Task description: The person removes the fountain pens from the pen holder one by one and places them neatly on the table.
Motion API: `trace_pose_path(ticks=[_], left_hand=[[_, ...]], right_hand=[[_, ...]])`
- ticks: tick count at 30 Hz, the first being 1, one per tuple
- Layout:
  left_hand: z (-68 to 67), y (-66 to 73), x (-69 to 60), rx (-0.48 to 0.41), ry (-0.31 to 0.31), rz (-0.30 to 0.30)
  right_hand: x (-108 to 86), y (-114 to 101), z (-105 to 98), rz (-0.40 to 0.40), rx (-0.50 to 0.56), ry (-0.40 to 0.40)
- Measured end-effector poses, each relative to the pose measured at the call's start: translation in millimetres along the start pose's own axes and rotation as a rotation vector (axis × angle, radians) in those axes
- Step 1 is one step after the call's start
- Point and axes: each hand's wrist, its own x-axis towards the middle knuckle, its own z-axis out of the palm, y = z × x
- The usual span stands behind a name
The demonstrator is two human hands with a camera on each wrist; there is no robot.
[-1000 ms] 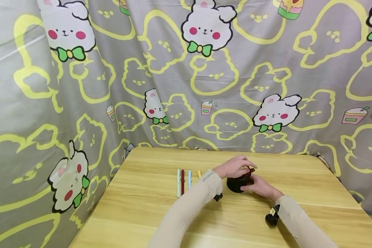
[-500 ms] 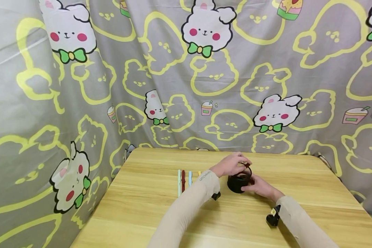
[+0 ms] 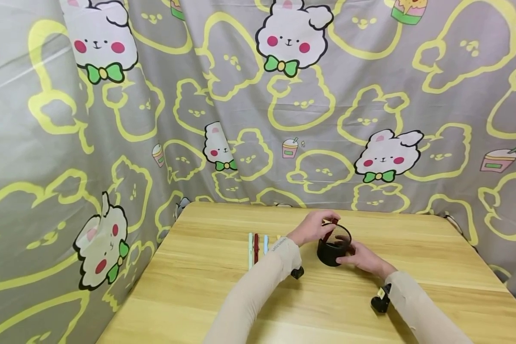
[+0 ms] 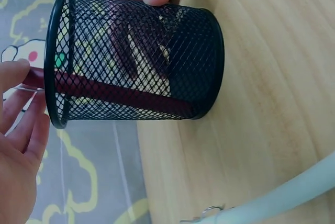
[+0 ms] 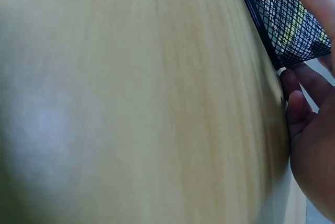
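A black mesh pen holder (image 3: 328,254) stands upright on the table. My right hand (image 3: 364,260) grips its right side low down, thumb in front and fingers behind. In the left wrist view a dark red pen (image 4: 123,94) shows through the mesh, its lower end near the holder's base. The pen's top sticks out past the rim, where my left hand (image 3: 313,230) pinches it. In the right wrist view the thumb and fingers of the right hand (image 5: 314,135) lie about the holder (image 5: 293,20).
Left of the holder, a light green pen (image 3: 250,251), another dark red pen (image 3: 256,244) and a light blue pen (image 3: 265,242) lie side by side. A yellow pen (image 3: 278,237) is mostly hidden behind the left sleeve (image 3: 258,282). A patterned curtain (image 3: 249,105) hangs beyond the wooden table (image 3: 189,296).
My left hand has moved left across the holder's mouth, taking the dark red pen's top from the rim's right side to its left. The right hand has kept its grip on the holder.
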Motion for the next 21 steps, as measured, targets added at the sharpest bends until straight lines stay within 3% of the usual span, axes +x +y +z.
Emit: trace_pose_path(ticks=[11, 21], left_hand=[[0.8, -2.5, -5.8, -0.101, 0.029, -0.092], [6.4, -4.2, -8.6, -0.101, 0.059, -0.13]], right_hand=[[0.8, -0.3, -2.1, 0.01, -0.016, 0.002], [0.2, 2.5, -2.0, 0.016, -0.015, -0.005]])
